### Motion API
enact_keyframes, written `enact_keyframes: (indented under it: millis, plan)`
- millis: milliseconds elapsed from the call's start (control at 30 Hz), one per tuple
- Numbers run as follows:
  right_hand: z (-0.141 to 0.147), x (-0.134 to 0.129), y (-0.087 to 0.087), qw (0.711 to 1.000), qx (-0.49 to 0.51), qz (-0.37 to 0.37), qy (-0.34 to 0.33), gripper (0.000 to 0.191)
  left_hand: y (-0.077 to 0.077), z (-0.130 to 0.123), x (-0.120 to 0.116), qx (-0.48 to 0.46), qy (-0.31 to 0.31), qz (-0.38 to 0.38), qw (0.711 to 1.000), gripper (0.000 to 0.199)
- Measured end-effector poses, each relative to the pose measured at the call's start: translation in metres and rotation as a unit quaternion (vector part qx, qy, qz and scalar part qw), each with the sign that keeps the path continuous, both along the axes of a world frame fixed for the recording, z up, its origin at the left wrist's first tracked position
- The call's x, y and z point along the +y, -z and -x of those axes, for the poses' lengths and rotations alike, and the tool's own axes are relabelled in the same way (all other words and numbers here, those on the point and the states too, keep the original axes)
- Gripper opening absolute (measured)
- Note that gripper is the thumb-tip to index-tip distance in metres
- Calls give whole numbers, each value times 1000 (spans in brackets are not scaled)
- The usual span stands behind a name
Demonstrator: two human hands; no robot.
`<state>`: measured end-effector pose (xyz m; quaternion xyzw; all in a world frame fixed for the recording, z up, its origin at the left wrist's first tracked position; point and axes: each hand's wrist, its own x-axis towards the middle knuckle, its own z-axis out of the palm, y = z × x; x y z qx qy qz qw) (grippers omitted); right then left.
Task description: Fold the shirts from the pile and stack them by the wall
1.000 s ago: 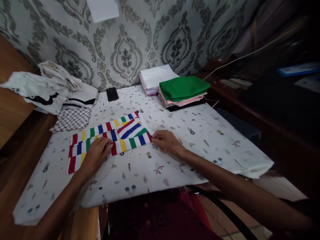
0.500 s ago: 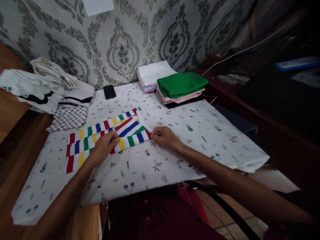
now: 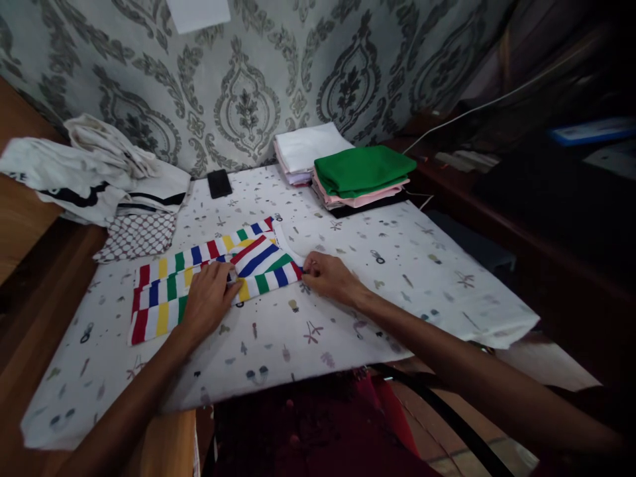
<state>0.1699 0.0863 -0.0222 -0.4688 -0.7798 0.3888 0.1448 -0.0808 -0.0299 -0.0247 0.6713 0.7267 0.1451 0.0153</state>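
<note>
A folded shirt (image 3: 263,260) with red, blue, green, yellow and white stripes lies flat on the printed white cloth, its white neckline toward the right. My left hand (image 3: 211,295) rests over the middle of the shirt's near side, fingers laid on the fabric and thumb apart along the near edge. At the right end, my right hand (image 3: 325,275) pinches the shirt's near corner beside the neckline between thumb and fingers. The fabric under my left palm is hidden.
Behind the shirt lies a black phone (image 3: 219,183). A green folded cloth (image 3: 362,169) tops one stack, with white folded cloths (image 3: 311,142) behind it. Crumpled white garments (image 3: 99,165) are heaped at the left. The patterned wall (image 3: 248,99) bounds the table's back.
My left hand has gone from a pinch to lying flatter over the shirt, thumb shifted slightly right. My right hand keeps its hold on the corner. The view has shifted slightly.
</note>
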Motion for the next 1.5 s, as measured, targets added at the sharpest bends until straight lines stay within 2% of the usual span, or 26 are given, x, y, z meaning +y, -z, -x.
enact_keyframes:
  millis: [100,200,300,367,433,533,600,700,767,867,900,967,1033,1167,1300,1367,1400,1500]
  plan:
    - [10,-4,-5,994,-2,-105,-14,18,11,0,-8,-10,33,-21,999,40]
    - [38,-6,-7,975,32,-190,-113,27,21,-2,-12,-44,63,8,997,55]
    - [76,-6,1,947,42,-247,-200,38,25,0,-12,-122,54,21,991,64]
    - [97,-4,12,940,14,-267,-214,46,26,5,-14,-167,36,3,985,64]
    - [110,0,26,936,-26,-280,-214,51,27,14,-20,-167,19,-11,986,62]
    - [113,7,43,930,-65,-295,-209,55,27,33,-35,-128,1,0,992,61]
    - [110,9,47,929,-71,-301,-205,56,24,51,-46,-130,-14,14,991,59]
    - [111,1,37,927,-59,-312,-198,52,13,93,-54,-141,-80,-9,987,49]
    - [121,-16,23,921,-32,-325,-214,45,5,130,-52,-124,-175,-54,975,40]
    - [151,-55,0,889,15,-319,-328,30,-3,182,-43,-110,-327,-19,938,27]
    - [164,-69,-6,870,19,-310,-384,26,-4,194,-39,-111,-354,2,928,24]
    - [190,-95,-13,839,4,-304,-451,20,-4,209,-30,-119,-369,27,921,20]
    - [214,-115,-15,828,-16,-304,-471,17,-2,214,-23,-128,-362,35,922,22]
    - [240,-132,-11,828,-47,-326,-454,20,2,211,-14,-148,-346,37,926,17]
    - [243,-130,-12,828,-47,-323,-455,22,-2,210,-11,-172,-325,18,930,14]
    - [239,-125,-16,853,-36,-281,-439,22,-9,208,-11,-185,-311,6,932,13]
    - [236,-122,-18,874,-22,-249,-416,20,-14,205,-11,-196,-303,1,933,13]
    - [219,-110,-20,942,74,-119,-305,12,-33,193,-6,-287,-246,-18,926,28]
